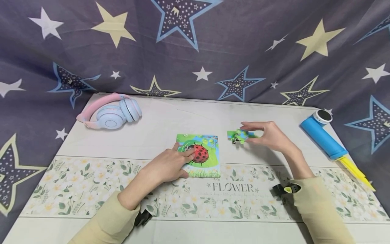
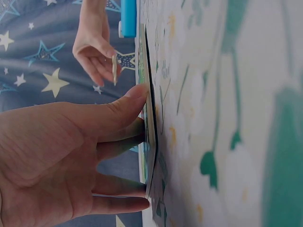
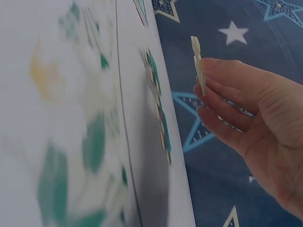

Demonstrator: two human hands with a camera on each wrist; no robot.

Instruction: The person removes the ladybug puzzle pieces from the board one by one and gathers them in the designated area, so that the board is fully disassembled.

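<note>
A square ladybug jigsaw puzzle [image 1: 201, 154] lies flat on the table's middle. My left hand [image 1: 170, 164] rests on its left side, fingers extended over the picture and thumb by the near edge; in the left wrist view the left hand [image 2: 61, 146] has fairly straight fingers touching the board. To the right, my right hand [image 1: 269, 135] pinches a small green puzzle piece [image 1: 242, 136] between thumb and fingers. In the right wrist view this puzzle piece [image 3: 196, 49] is edge-on, raised off the table. Loose puzzle pieces [image 3: 160, 109] lie below it, partly hidden in the head view.
Pink and blue headphones [image 1: 111, 117] lie at the back left. A blue cylinder with a yellow end [image 1: 324, 137] lies at the right edge, beside a white round object with a dark top [image 1: 323, 117]. Behind the table hangs a star-patterned curtain [image 1: 195, 61].
</note>
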